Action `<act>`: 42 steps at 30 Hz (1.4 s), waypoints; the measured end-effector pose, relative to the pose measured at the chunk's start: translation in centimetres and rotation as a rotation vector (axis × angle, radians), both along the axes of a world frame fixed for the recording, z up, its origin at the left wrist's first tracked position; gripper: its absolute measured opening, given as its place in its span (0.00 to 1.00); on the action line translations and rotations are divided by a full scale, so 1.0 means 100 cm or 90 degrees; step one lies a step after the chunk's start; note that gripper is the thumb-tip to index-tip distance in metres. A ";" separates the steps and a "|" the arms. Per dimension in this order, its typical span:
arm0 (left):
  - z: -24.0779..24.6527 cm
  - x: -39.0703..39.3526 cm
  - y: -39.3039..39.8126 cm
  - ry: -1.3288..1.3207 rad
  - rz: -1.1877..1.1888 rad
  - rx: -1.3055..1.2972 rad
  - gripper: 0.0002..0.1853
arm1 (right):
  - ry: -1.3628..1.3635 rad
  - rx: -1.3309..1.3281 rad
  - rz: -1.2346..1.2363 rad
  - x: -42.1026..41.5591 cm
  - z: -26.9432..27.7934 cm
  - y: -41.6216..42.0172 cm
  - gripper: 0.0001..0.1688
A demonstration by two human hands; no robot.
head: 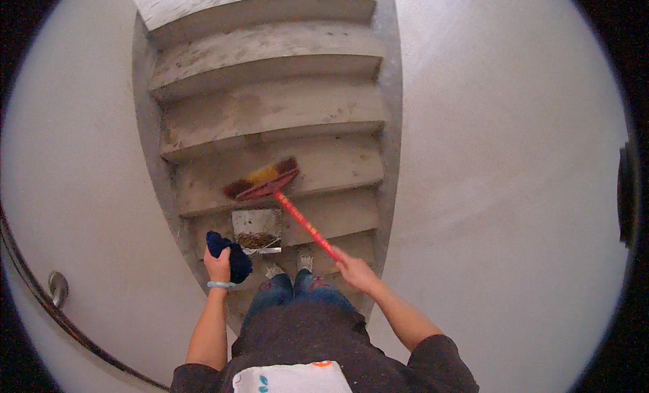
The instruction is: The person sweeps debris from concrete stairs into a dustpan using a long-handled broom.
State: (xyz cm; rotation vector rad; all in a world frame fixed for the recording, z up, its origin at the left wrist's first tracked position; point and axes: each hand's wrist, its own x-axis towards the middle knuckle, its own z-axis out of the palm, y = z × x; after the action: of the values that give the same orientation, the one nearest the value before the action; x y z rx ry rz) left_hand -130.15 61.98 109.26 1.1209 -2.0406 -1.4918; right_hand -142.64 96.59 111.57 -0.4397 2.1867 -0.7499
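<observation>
My right hand (355, 270) is closed around the red handle of a broom (305, 224). The broom's head (263, 181), with dark and yellow bristles, is over a concrete stair tread, close to its front edge. In my left hand (218, 265) is a dark blue cloth (237, 261), bunched up. Just beyond the cloth, a metal dustpan (256, 220) holds a heap of brown debris (257, 240) on a lower step, in front of my shoes. Whether my left hand also grips anything belonging to the dustpan cannot be told.
Concrete stairs (274, 100) rise ahead, with dark marks on their treads. Plain walls (507, 165) flank them on both sides. A dark handrail (76, 334) on a metal bracket (58, 289) curves along the left wall. My feet stand on a step close to the dustpan.
</observation>
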 end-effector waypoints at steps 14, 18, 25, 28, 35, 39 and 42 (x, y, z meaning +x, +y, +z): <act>0.008 -0.002 -0.002 -0.043 0.028 -0.037 0.15 | 0.069 0.096 -0.287 -0.136 -0.097 0.101 0.30; 0.002 0.000 -0.007 -0.036 0.030 -0.024 0.15 | -0.080 0.090 -0.382 -0.086 -0.088 0.096 0.30; 0.010 -0.006 0.004 -0.031 0.003 0.000 0.19 | -0.048 -0.158 -0.233 0.025 -0.077 0.080 0.30; 0.006 0.003 -0.003 -0.007 0.015 0.012 0.20 | -0.210 -0.116 -0.177 0.048 -0.051 0.036 0.30; 0.004 0.012 0.004 0.035 -0.004 -0.035 0.15 | -0.248 -0.085 0.046 0.072 -0.010 -0.018 0.29; 0.020 0.024 0.026 0.042 0.007 0.024 0.16 | 0.060 -0.178 0.120 0.076 -0.020 -0.027 0.29; 0.033 0.035 0.032 0.011 -0.003 -0.004 0.16 | -0.014 -0.086 0.096 0.058 -0.015 -0.064 0.31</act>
State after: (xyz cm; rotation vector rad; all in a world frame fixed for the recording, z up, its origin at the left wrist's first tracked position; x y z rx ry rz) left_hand -126.70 65.16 112.54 1.0985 -2.0364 -1.4905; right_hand -136.80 90.17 110.08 -0.6549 2.0640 -0.8177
